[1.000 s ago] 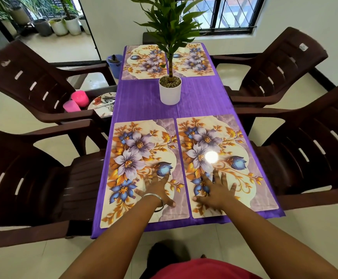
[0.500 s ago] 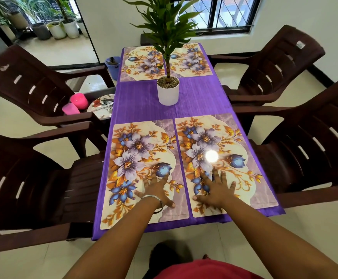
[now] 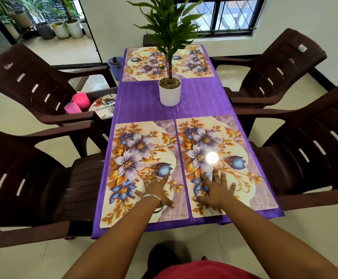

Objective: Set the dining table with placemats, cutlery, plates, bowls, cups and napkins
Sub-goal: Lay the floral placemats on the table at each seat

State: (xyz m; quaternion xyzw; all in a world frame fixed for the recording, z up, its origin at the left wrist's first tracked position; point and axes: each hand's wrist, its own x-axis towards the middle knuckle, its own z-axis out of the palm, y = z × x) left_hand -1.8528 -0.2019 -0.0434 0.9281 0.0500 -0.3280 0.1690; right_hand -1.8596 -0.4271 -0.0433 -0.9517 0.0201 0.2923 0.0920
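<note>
Against the frame a second back, little differs; both hands lie where they lay, the view only nudged. The left hand (image 3: 157, 188) rests flat, grip wide with fingers spread, on the near left placemat (image 3: 142, 164); the right hand (image 3: 216, 190) lies likewise splayed on the near right placemat (image 3: 222, 156), holding nothing. The two mats sit side by side, just apart, their near edges close to the counter (image 3: 144, 101) edge; two far placemats (image 3: 144, 65) lie past the potted plant (image 3: 169, 91); purple cloth between shows bare; brown chairs (image 3: 33, 178) flank both sides; pink cups (image 3: 77, 103) and a plate (image 3: 103, 105) sit on the far left chair.
</note>
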